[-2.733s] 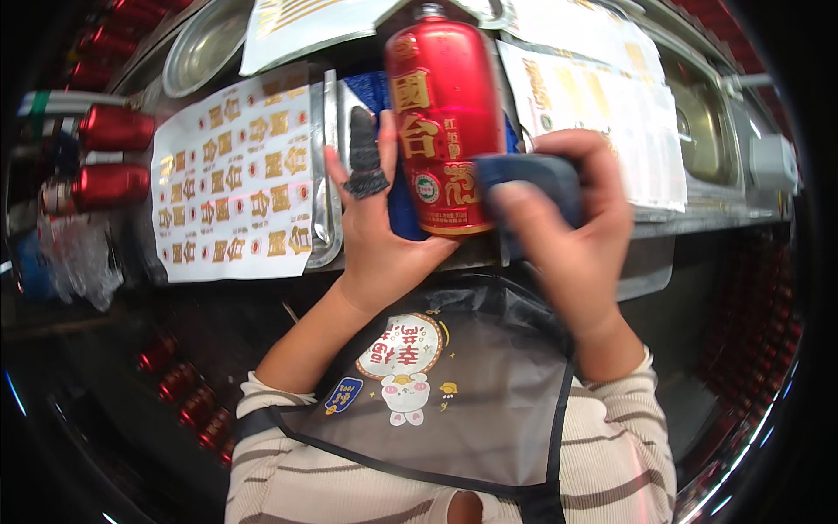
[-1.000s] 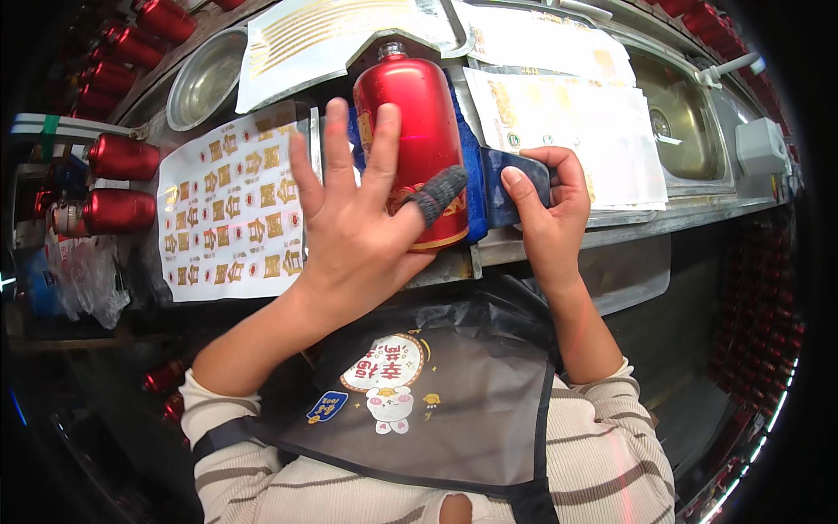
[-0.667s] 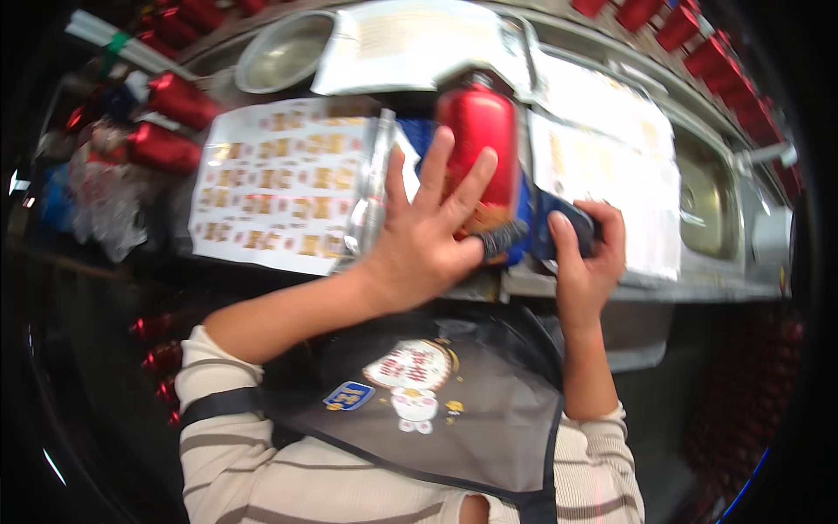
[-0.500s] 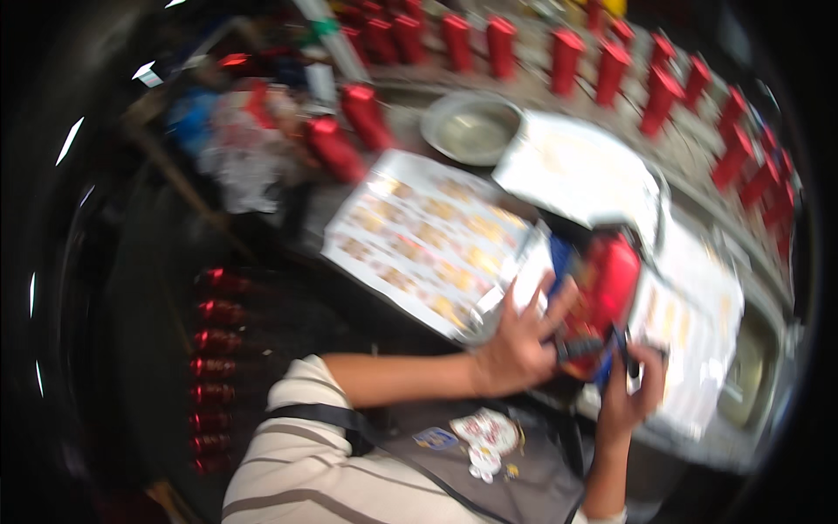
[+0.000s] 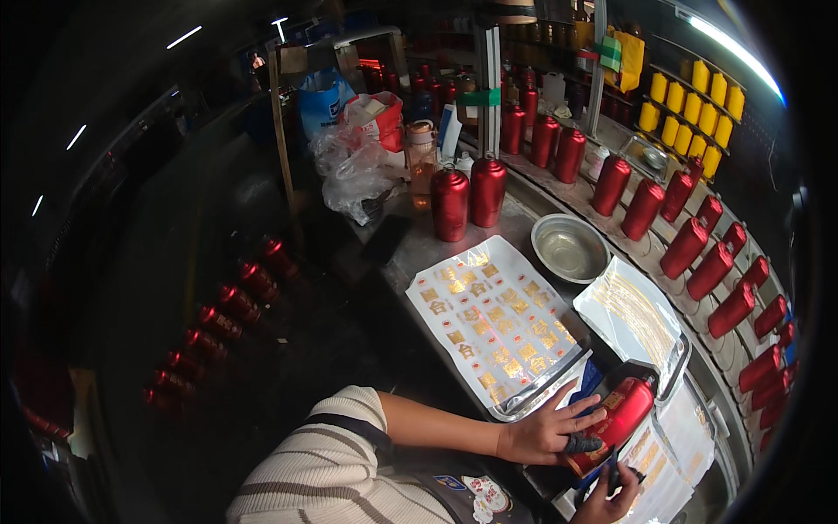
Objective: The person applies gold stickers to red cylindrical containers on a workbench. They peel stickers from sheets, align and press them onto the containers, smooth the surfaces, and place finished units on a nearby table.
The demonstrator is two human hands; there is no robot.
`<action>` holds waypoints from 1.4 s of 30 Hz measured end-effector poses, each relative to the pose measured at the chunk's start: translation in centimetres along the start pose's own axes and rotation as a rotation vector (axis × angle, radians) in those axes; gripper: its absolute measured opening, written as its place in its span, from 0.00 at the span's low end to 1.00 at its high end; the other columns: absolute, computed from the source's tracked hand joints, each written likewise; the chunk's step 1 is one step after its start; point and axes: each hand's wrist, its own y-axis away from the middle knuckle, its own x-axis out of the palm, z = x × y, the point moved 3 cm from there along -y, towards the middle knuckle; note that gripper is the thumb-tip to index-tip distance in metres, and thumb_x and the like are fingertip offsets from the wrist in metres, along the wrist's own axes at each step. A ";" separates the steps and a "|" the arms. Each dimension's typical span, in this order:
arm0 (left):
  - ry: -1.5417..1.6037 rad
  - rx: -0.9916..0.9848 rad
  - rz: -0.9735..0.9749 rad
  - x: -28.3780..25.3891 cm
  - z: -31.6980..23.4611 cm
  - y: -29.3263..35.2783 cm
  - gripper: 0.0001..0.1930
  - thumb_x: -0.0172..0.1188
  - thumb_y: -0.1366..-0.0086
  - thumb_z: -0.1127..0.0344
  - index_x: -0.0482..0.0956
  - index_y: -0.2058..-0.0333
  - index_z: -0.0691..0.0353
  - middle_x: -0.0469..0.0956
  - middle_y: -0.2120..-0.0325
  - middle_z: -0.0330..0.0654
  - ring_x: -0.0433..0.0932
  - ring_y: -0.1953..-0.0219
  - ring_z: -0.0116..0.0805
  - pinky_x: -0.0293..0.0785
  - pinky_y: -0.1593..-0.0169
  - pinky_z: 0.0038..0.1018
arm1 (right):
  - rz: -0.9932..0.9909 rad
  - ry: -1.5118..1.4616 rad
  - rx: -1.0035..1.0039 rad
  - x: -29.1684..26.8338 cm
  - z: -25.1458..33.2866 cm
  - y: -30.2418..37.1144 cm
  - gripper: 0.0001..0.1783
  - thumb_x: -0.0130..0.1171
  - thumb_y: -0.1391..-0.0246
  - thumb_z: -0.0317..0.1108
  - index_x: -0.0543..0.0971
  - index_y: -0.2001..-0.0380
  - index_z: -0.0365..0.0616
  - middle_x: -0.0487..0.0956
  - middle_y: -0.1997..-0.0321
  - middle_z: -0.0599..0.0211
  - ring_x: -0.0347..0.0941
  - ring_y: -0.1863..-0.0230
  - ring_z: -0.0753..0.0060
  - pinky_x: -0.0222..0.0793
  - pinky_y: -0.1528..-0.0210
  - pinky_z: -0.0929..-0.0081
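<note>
Red bottle point(image 5: 627, 409) lying between tray rim point(image 5: 545, 385) and gold-printed sheets point(image 5: 662, 480); side clearance narrow.
Left hand point(image 5: 537, 435): fingers spread, resting on bottle. Right hand point(image 5: 604, 504): fingers closed on dark scraper point(image 5: 614, 472), beside bottle base.

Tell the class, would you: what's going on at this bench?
A person is working on a red bottle lying on its side. The left hand is laid over it with spread fingers, and the right hand holds a dark flat tool near its base; whether the tool touches it is hard to tell. A sheet of gold designs lies to the left, with a metal bowl and upright red bottles beyond.
</note>
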 end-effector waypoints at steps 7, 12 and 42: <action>0.003 0.013 0.032 -1.0 -1.6 -2.6 0.25 0.69 0.45 0.55 0.80 0.47 0.46 0.58 0.29 0.46 0.48 0.26 0.56 0.42 0.37 0.74 | 0.016 -0.125 0.317 -1.1 -2.3 1.4 0.07 0.60 0.42 0.15 0.76 0.61 0.33 0.80 0.61 0.62 0.72 0.67 0.78 0.72 0.65 0.81; -0.026 -0.052 -0.032 -0.8 -0.9 -0.7 0.23 0.69 0.44 0.54 0.81 0.48 0.46 0.55 0.28 0.50 0.50 0.26 0.56 0.39 0.35 0.72 | -0.006 0.028 -0.067 0.8 -0.5 1.0 0.08 0.65 0.46 0.17 0.78 0.63 0.37 0.75 0.68 0.69 0.68 0.69 0.80 0.68 0.67 0.81; 0.069 -0.271 0.101 0.2 0.6 -1.1 0.49 0.76 0.52 0.59 0.61 0.34 0.66 0.68 0.38 0.56 0.66 0.34 0.50 0.37 0.29 0.60 | 0.098 0.154 -0.103 -0.1 1.3 1.5 0.14 0.73 0.55 0.21 0.83 0.64 0.40 0.80 0.66 0.63 0.75 0.69 0.71 0.70 0.65 0.76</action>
